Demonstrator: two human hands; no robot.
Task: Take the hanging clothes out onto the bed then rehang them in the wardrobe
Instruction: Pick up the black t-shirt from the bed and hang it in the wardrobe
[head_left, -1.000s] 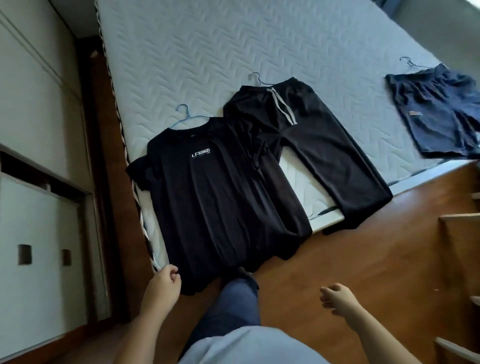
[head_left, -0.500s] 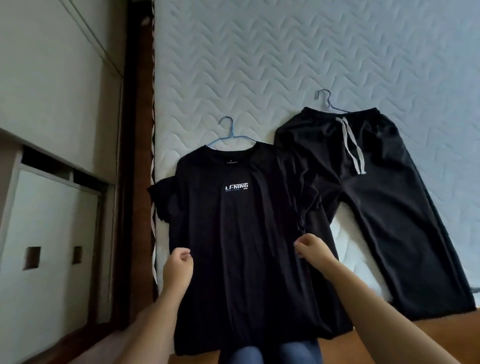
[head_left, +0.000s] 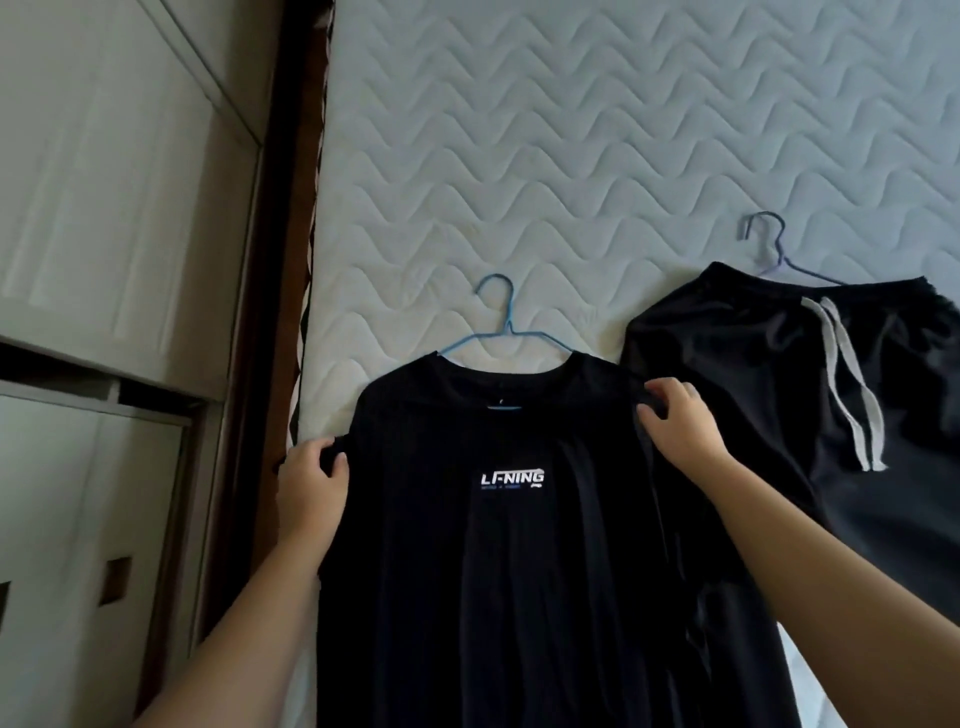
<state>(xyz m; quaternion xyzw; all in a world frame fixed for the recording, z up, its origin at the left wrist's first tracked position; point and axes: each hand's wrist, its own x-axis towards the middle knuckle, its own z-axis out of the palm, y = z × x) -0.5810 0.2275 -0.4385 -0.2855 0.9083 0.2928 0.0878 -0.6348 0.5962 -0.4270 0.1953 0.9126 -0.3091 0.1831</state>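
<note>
Black T-shirt (head_left: 519, 571) lies flat on the bed (head_left: 571, 156), close to its left edge, with the front side up. It is on a blue hanger (head_left: 500, 317), and the hook points away from the person. Both bare arms reach forward from the bottom of the view, one on each side of the shirt. The left hand (head_left: 311, 483) is at the left shoulder, and its fingers curl around a fold of the cloth. The right hand (head_left: 680, 426) is at the right shoulder, palm down, and its bent fingers and thumb pinch the cloth there. A white print (head_left: 511, 479) sits between the hands, slightly lower. Just beside the shirt on the right lie black trousers (head_left: 753, 415) with a pale drawstring (head_left: 852, 395), on a darker hanger (head_left: 769, 244). Left of the bed stands the white wardrobe (head_left: 104, 208).
</note>
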